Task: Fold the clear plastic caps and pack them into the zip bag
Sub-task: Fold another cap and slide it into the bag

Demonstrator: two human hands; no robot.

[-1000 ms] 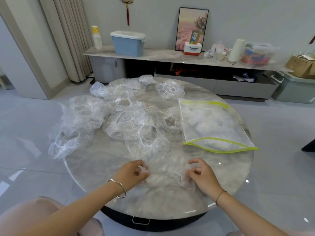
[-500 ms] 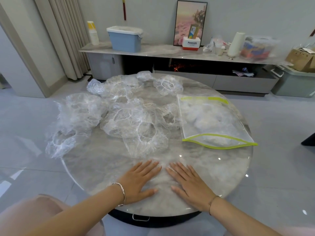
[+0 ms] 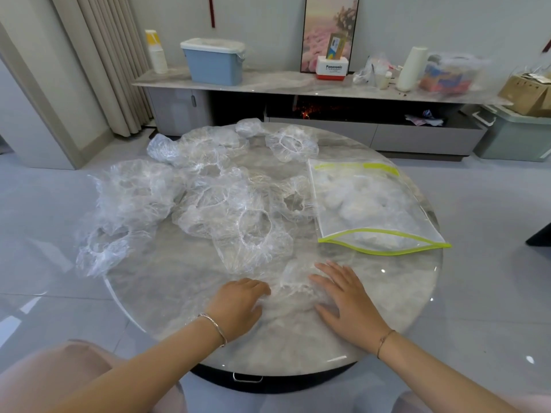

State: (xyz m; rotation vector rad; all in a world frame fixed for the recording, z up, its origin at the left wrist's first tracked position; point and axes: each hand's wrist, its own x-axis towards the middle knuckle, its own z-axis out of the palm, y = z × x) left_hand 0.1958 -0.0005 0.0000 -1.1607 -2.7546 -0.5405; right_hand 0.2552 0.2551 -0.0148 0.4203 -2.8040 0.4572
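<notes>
Head view: a round marble desk [image 3: 399, 296] carries everything. At its near edge one clear cap [image 3: 295, 281] lies pressed flat between the two hands. The left grip [image 3: 238, 305] sits on the cap's left edge with its fingers curled under, clenched on the film there. The right grip [image 3: 346, 299] is released, its fingers straight and spread, palm down on the cap's right side. A silver bangle [image 3: 213, 326] circles the left wrist and a thin bracelet [image 3: 386, 341] the right.

Beyond the hands, a heap of loose caps [image 3: 226, 204] with elastic rims covers the desk's left and far parts, some hanging over the left edge. The zip bag [image 3: 372, 201] lies flat on the right side, well apart from the hands. Its yellow-green mouth faces the person and gapes slightly, and crumpled pale caps show inside.

Behind the desk, a long sideboard [image 3: 268, 81] holds a blue box [image 3: 213, 65].
</notes>
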